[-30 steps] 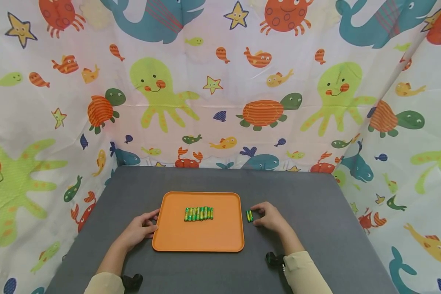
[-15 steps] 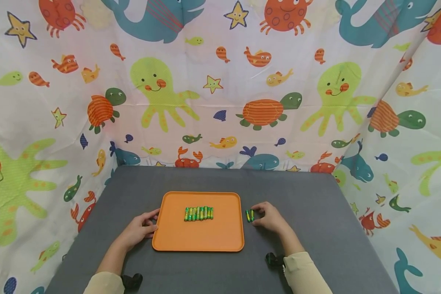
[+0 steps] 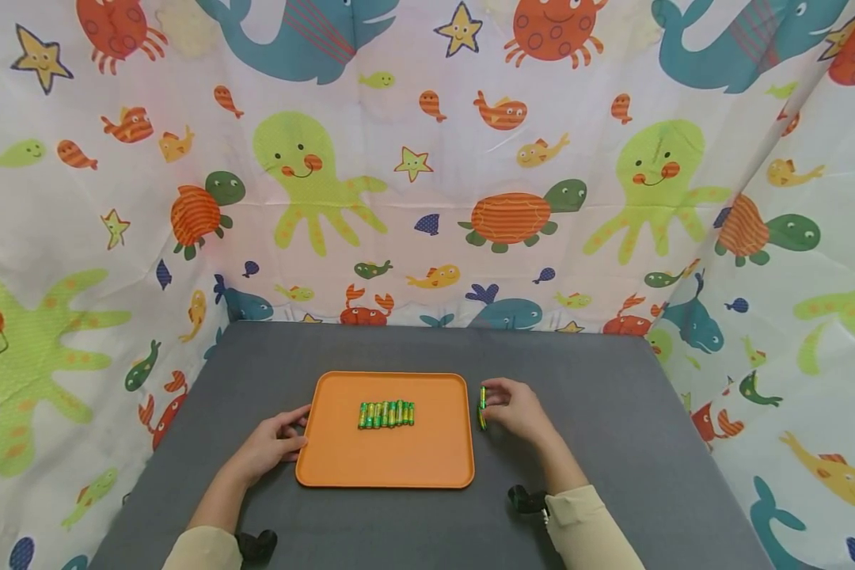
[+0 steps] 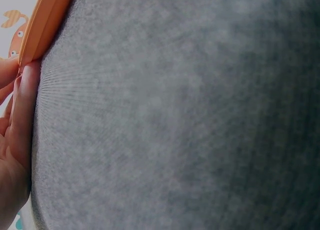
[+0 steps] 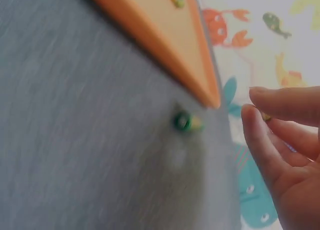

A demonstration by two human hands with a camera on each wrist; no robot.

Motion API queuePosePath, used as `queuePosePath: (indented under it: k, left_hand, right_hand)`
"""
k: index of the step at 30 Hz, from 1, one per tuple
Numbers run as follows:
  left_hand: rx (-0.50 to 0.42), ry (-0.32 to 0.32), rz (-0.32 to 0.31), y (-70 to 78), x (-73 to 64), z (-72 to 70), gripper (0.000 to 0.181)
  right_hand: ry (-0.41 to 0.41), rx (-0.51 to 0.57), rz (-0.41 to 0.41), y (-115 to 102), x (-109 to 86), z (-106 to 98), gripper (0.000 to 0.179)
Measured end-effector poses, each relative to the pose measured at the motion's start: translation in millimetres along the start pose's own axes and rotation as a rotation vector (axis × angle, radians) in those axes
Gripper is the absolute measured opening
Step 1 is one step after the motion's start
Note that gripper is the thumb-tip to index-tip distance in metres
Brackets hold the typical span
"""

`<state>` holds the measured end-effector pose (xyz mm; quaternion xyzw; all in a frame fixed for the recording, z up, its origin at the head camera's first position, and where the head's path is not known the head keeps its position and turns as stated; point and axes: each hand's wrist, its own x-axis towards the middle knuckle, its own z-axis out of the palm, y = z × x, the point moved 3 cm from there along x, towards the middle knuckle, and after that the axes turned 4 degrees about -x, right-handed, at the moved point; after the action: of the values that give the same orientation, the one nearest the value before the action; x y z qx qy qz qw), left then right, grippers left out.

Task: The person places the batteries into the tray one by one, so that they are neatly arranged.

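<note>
An orange tray (image 3: 385, 463) lies on the grey table, with several green-and-gold batteries (image 3: 385, 414) side by side in a row on it. My left hand (image 3: 274, 438) holds the tray's left rim, thumb and fingers at its edge; the left wrist view shows fingertips (image 4: 31, 75) against the rim. Right of the tray, my right hand (image 3: 518, 408) pinches one battery (image 3: 483, 393) between thumb and fingers, raised off the table. Most of it is hidden by the fingers in the right wrist view. Another battery (image 5: 183, 121) lies on the table below that hand.
The grey table (image 3: 413, 530) reaches out around the tray. Behind it and at both sides hangs a white curtain (image 3: 413, 222) printed with sea animals. A black wrist device (image 3: 256, 546) sits at the left cuff, another (image 3: 526, 499) at the right.
Two batteries lay beside the right hand; it first drew one slightly apart, then lifted it away from the other. The left hand and tray have stayed in place.
</note>
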<state>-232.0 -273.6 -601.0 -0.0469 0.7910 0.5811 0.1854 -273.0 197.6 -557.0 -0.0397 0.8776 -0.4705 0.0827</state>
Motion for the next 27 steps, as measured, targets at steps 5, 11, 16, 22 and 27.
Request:
queuePosePath:
  k: [5, 11, 16, 22, 27]
  left_hand:
    - [0.004, 0.008, 0.0, 1.2, 1.8, -0.4, 0.065]
    - [0.009, 0.003, 0.001, 1.5, -0.5, 0.3, 0.066]
    - [0.0, 0.009, 0.008, 0.1, -1.8, 0.5, 0.065]
    - [-0.004, 0.014, 0.006, -1.6, 1.0, 0.3, 0.066]
    - [-0.007, 0.009, 0.001, -0.6, 1.4, 0.7, 0.066]
  right_hand:
    - [0.019, 0.044, 0.011, -21, 2.7, 10, 0.049]
    - [-0.01, 0.014, -0.001, -36, 6.1, 34, 0.049]
    - [-0.07, -0.016, -0.023, -41, 12.2, 60, 0.048]
    - [-0.123, -0.058, -0.006, -46, 22.5, 89, 0.048]
    - [-0.149, -0.063, 0.01, -48, 25.2, 107, 0.05]
